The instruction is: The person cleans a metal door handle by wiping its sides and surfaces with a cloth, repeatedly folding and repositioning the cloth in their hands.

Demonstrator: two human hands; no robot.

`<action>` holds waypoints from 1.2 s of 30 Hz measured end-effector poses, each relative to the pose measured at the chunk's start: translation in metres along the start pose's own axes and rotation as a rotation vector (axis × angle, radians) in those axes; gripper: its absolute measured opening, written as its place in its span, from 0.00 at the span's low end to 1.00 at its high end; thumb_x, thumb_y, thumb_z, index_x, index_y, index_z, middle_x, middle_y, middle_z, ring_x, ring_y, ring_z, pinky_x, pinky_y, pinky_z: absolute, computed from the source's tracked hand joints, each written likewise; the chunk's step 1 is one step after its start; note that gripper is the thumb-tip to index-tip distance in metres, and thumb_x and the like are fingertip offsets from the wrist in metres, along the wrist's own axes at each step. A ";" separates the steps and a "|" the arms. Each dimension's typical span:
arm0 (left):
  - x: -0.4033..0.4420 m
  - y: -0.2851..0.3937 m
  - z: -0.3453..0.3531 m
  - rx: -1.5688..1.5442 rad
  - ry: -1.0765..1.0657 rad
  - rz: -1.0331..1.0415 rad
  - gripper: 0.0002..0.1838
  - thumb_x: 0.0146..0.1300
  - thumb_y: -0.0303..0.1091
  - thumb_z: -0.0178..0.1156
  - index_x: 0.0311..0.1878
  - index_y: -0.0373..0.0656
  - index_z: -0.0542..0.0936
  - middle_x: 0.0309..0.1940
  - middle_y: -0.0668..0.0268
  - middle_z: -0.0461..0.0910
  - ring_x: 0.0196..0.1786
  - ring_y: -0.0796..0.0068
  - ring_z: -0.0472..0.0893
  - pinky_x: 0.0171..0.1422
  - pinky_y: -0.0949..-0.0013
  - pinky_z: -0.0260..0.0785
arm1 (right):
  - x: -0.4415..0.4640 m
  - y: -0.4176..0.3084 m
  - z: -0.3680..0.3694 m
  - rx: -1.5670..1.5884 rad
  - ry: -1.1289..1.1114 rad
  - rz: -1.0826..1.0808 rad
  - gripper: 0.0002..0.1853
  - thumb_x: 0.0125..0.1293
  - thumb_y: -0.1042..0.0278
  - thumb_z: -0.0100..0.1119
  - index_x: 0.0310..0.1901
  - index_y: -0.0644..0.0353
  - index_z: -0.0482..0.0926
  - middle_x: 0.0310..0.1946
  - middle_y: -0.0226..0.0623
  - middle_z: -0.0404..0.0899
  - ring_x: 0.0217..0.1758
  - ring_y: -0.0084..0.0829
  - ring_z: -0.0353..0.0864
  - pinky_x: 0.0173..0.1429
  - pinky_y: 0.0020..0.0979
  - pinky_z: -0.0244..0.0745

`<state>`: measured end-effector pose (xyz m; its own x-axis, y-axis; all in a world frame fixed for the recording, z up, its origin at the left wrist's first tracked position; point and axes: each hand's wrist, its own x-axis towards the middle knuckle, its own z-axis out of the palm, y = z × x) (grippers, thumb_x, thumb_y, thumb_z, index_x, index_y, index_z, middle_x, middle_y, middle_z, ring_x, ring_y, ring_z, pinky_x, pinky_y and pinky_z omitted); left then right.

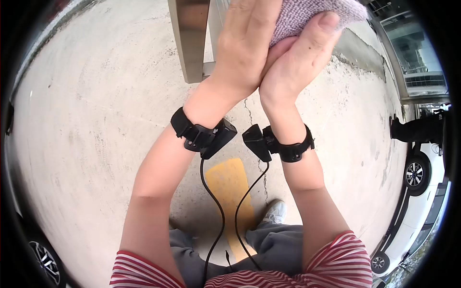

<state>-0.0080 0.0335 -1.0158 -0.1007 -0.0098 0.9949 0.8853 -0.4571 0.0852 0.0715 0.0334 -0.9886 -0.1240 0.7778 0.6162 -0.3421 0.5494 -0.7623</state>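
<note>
Holding the cloth (pixel 298 18) between your left hand (pixel 244 50) and right hand (pixel 298 69), you seem mid-job; what's done or left doesn't show.

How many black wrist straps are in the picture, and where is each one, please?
2: one strap on the wrist of the left hand, the other strap on the wrist of the right hand. No others show.
</note>
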 end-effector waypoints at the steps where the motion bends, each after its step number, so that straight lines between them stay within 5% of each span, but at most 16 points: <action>1: -0.003 -0.002 0.001 0.013 0.028 0.003 0.36 0.64 0.34 0.58 0.70 0.31 0.55 0.68 0.41 0.57 0.69 0.43 0.61 0.71 0.53 0.57 | -0.003 0.003 0.003 0.002 0.017 -0.015 0.24 0.72 0.43 0.40 0.47 0.61 0.64 0.38 0.30 0.66 0.44 0.17 0.67 0.49 0.23 0.64; 4: -0.035 0.020 -0.007 -0.074 0.013 -0.177 0.38 0.59 0.37 0.63 0.69 0.36 0.59 0.68 0.45 0.60 0.68 0.42 0.64 0.70 0.50 0.60 | -0.017 0.033 -0.010 0.113 -0.015 -0.132 0.35 0.68 0.45 0.50 0.63 0.68 0.57 0.54 0.44 0.68 0.57 0.32 0.70 0.63 0.35 0.62; 5: -0.053 0.019 -0.011 -0.105 -0.055 -0.246 0.38 0.59 0.36 0.63 0.70 0.37 0.57 0.68 0.45 0.60 0.68 0.42 0.63 0.70 0.50 0.60 | -0.031 0.047 -0.014 0.100 -0.068 -0.150 0.35 0.69 0.46 0.45 0.64 0.70 0.54 0.57 0.45 0.66 0.61 0.32 0.66 0.66 0.35 0.57; 13: -0.167 0.033 -0.045 -0.075 -0.416 -0.576 0.43 0.56 0.27 0.63 0.71 0.38 0.49 0.71 0.44 0.53 0.72 0.42 0.56 0.75 0.52 0.53 | -0.111 0.125 -0.042 -0.071 -0.158 -0.002 0.35 0.72 0.49 0.39 0.67 0.72 0.48 0.58 0.48 0.64 0.61 0.38 0.66 0.66 0.37 0.59; 17: -0.126 0.037 -0.045 -0.085 -0.403 -0.519 0.44 0.58 0.26 0.61 0.73 0.39 0.47 0.72 0.46 0.50 0.74 0.46 0.53 0.76 0.52 0.51 | -0.086 0.095 -0.025 -0.075 -0.101 -0.097 0.31 0.74 0.51 0.35 0.67 0.70 0.50 0.55 0.47 0.68 0.60 0.37 0.67 0.65 0.37 0.60; 22: 0.080 0.039 -0.020 -0.168 -0.135 -0.227 0.42 0.58 0.28 0.62 0.73 0.41 0.53 0.73 0.54 0.53 0.74 0.50 0.55 0.74 0.55 0.56 | 0.050 -0.051 0.019 -0.028 -0.043 -0.250 0.23 0.78 0.52 0.28 0.54 0.65 0.66 0.49 0.38 0.71 0.53 0.27 0.71 0.60 0.30 0.64; 26: 0.154 0.034 -0.005 -0.175 -0.083 -0.122 0.43 0.59 0.29 0.62 0.74 0.41 0.50 0.73 0.52 0.52 0.74 0.50 0.54 0.74 0.56 0.55 | 0.095 -0.115 0.035 -0.007 -0.035 -0.248 0.22 0.78 0.55 0.29 0.55 0.66 0.65 0.49 0.36 0.71 0.53 0.25 0.70 0.59 0.27 0.63; 32: 0.046 0.046 -0.026 -0.165 -0.322 -0.515 0.44 0.61 0.31 0.60 0.73 0.35 0.45 0.73 0.45 0.48 0.74 0.45 0.52 0.76 0.53 0.49 | 0.024 -0.032 0.006 -0.010 -0.117 -0.192 0.30 0.75 0.45 0.32 0.62 0.68 0.58 0.55 0.42 0.66 0.60 0.33 0.65 0.66 0.35 0.56; 33: 0.021 0.051 -0.032 -0.119 -0.369 -0.594 0.43 0.62 0.31 0.59 0.73 0.34 0.44 0.73 0.43 0.48 0.74 0.45 0.53 0.75 0.53 0.50 | 0.003 -0.003 -0.006 -0.028 -0.149 -0.219 0.29 0.74 0.56 0.34 0.66 0.73 0.53 0.55 0.48 0.72 0.56 0.38 0.74 0.62 0.37 0.66; 36: -0.041 0.055 -0.044 -0.069 -0.417 -0.665 0.43 0.64 0.29 0.56 0.74 0.34 0.41 0.73 0.42 0.47 0.74 0.44 0.52 0.75 0.53 0.49 | -0.050 0.051 -0.030 -0.140 -0.213 -0.119 0.30 0.74 0.58 0.34 0.70 0.70 0.48 0.55 0.50 0.71 0.57 0.40 0.74 0.63 0.38 0.65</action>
<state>0.0247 -0.0300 -1.0539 -0.4089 0.6131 0.6759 0.6671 -0.3047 0.6799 0.0883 0.0317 -1.0637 -0.2887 0.6315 0.7196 -0.2356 0.6816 -0.6927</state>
